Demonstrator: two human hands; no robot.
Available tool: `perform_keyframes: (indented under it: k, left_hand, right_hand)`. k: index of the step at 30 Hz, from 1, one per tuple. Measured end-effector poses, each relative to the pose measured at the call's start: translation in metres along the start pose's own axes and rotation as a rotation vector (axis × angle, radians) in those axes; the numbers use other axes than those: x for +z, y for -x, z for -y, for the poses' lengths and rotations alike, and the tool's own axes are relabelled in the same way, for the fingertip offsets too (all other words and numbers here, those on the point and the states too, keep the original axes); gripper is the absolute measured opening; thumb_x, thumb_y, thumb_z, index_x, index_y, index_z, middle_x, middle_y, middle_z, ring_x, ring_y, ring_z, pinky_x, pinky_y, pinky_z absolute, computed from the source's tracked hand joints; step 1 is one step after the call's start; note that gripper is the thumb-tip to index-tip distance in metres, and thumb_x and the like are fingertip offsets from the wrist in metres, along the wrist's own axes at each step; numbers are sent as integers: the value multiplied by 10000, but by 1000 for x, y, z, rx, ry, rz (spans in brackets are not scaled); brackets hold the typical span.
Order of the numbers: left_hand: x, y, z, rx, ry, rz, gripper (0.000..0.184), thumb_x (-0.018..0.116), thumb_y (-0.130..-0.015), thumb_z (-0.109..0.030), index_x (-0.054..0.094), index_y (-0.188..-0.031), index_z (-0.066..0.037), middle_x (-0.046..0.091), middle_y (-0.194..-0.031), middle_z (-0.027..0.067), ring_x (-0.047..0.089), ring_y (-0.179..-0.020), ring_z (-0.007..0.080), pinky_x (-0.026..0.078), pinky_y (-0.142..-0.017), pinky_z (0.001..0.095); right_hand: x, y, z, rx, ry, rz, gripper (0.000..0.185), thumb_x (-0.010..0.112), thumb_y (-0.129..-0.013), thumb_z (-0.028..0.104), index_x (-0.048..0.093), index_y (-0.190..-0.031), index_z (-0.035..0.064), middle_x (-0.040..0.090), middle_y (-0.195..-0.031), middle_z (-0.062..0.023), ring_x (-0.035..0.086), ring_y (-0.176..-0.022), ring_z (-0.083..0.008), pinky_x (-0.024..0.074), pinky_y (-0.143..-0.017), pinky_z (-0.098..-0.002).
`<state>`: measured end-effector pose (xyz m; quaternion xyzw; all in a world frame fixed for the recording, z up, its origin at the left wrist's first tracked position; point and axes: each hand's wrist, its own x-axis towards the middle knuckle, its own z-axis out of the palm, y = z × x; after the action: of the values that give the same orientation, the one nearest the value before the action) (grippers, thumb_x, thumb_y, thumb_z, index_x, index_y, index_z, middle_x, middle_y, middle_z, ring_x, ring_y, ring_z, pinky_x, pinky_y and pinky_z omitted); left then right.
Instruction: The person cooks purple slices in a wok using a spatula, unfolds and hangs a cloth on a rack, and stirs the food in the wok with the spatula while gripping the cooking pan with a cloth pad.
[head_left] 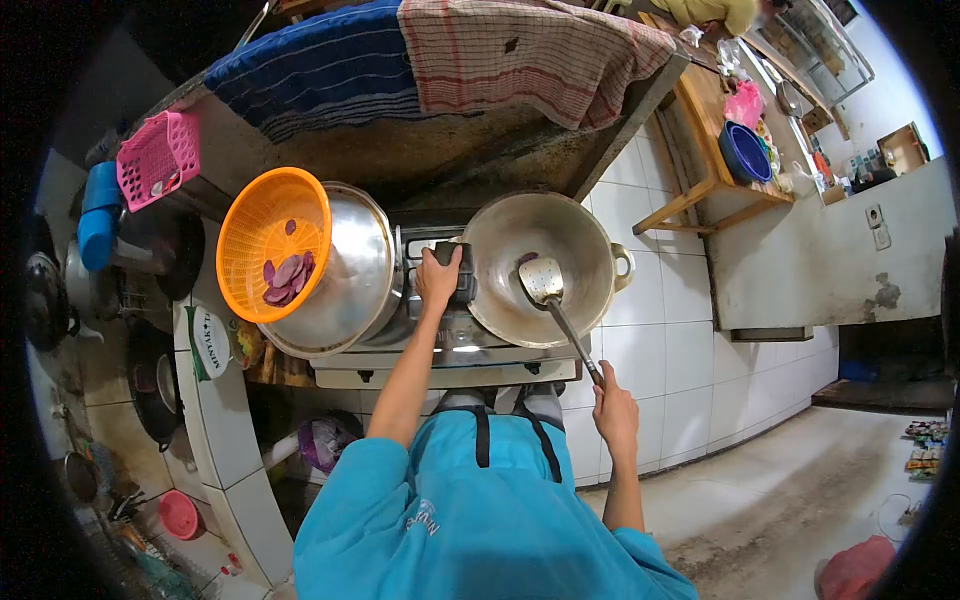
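My right hand is wrapped round the handle of a slotted spatula, whose perforated head rests inside a wide metal wok on the stove. Beside the head lies a small purple slice in the wok. My left hand is closed on a dark folded pad at the wok's left rim; the handle there is mostly hidden. To the left, an orange basket with several purple slices sits tilted on a large lidded metal pot.
The stove stands against a low wall with a blue cloth and a checked cloth over it. At the left hangs a pink basket. A wooden table with a blue basin stands far right.
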<state>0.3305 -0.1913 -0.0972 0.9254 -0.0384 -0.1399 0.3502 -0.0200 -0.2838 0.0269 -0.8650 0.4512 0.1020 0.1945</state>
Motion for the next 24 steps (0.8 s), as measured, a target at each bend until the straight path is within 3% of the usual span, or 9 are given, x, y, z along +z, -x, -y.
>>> perform_keyframes:
  k: [6,10,14,24]
  left_hand:
    - [14,-3,6,126,25,-154,554,690,-752,-516,592,-956,-10,640,-912,278,594,-893,477,466,-769,525]
    - [18,-9,11,214,39,-214,597,700,-739,-519,615,-1081,-36,650,-939,250,598,-897,465,472,-789,507]
    - [20,-11,15,169,-32,-196,649,723,-715,-525,615,-1138,-45,647,-1019,244,591,-992,428,461,-857,480]
    - [20,-18,20,162,19,-137,666,759,-687,-510,627,-1151,-51,629,-1066,259,576,-1024,436,448,-898,477]
  right_hand:
    - [21,-9,-11,-56,-72,9,440,522,-905,133,437,-1331,205,626,-721,-216,615,-686,-425,462,-611,-533]
    - [27,-10,-12,-62,-111,2,405,516,-908,136,466,-1303,210,618,-730,-221,609,-685,-429,459,-607,-532]
    - [23,-10,-12,-56,-126,10,360,496,-916,133,501,-1270,194,612,-737,-231,607,-696,-426,458,-607,-528]
    - [20,-16,-10,-72,-87,60,409,517,-879,96,519,-1278,185,614,-788,-238,615,-726,-423,472,-641,-512]
